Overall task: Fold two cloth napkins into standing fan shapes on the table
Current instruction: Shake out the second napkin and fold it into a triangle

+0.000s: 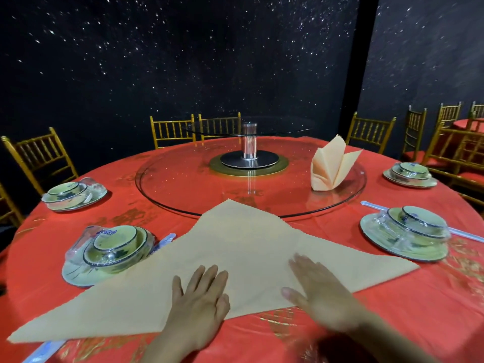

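I'm pressing my left grip [199, 305] and right grip [319, 292], fingers straight, holding nothing, flat on the tan triangular cloth napkin [235, 247], lying on the red bench [392, 323] just before the round glass turntable [183, 179]; a peach folded napkin [330, 166] is standing on that turntable.

A red tablecloth [392, 323] with gold patterns covers a large round dining surface. At its centre lies a wide glass turntable [183, 184], and a shiny metal post [248, 142] rises from a round metal base [248, 159] to a smaller glass tier [275, 127]. Four plastic-wrapped sets of plates and bowls sit around the edge: far left [74, 195], near left [110, 254], near right [406, 233] and far right [411, 174]. A wrapped pair of chopsticks [466, 235] lies beside the near right set. Gold chairs [171, 131] ring the far side. Behind them stands a black wall [183, 61] speckled like a starry sky.
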`<action>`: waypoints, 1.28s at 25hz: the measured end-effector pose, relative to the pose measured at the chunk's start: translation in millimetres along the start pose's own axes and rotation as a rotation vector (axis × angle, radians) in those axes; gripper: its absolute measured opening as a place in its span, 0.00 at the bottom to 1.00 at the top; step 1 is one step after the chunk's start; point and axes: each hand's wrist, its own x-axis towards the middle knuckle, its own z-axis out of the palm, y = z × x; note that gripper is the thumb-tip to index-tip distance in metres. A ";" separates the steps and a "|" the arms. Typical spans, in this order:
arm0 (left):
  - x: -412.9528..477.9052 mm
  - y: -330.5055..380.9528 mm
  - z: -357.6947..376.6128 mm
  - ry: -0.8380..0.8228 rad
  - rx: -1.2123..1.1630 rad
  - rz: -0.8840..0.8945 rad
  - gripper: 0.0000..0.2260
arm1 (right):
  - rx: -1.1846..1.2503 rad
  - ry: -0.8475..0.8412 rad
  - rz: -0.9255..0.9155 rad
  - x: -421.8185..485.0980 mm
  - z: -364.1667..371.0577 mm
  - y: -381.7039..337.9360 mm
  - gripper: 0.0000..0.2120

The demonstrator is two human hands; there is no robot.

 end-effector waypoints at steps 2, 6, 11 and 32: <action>1.3 0.6 0.0 -0.018 -0.008 0.000 0.44 | -0.004 0.023 0.218 -15.1 -7.4 52.3 0.64; -0.4 2.5 -1.7 -0.032 0.011 0.005 0.44 | 0.088 -0.037 0.411 -37.9 -26.0 103.9 0.40; -2.2 1.6 -1.1 -0.076 0.015 -0.007 0.24 | 0.080 0.093 0.040 1.6 -18.3 -15.1 0.58; -52.7 -89.5 -20.7 -0.033 0.045 -0.205 0.59 | 0.074 -0.028 0.020 13.2 0.4 3.2 0.62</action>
